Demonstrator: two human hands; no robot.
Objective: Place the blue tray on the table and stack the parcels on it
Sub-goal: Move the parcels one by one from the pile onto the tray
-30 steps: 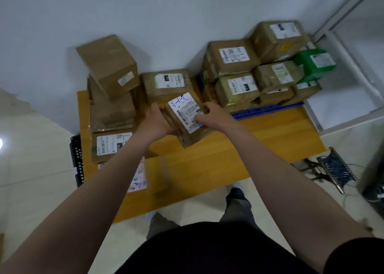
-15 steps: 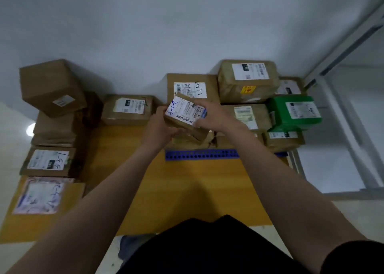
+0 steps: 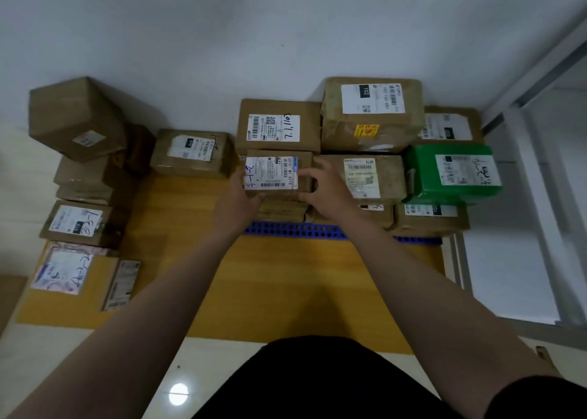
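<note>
Blue tray sits right rear on the table, bearing one green parcel and eight brown parcels visible. One of these, the small labelled parcel atop the front-left stack, is gripped at its ends by left hand and right hand. At least six loose parcels lie left.

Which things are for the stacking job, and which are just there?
For the job: blue tray, table, labelled parcel gripped by left hand and right hand, green parcel stacked on tray, waiting parcels at left.
Just there: metal frame, floor.
</note>
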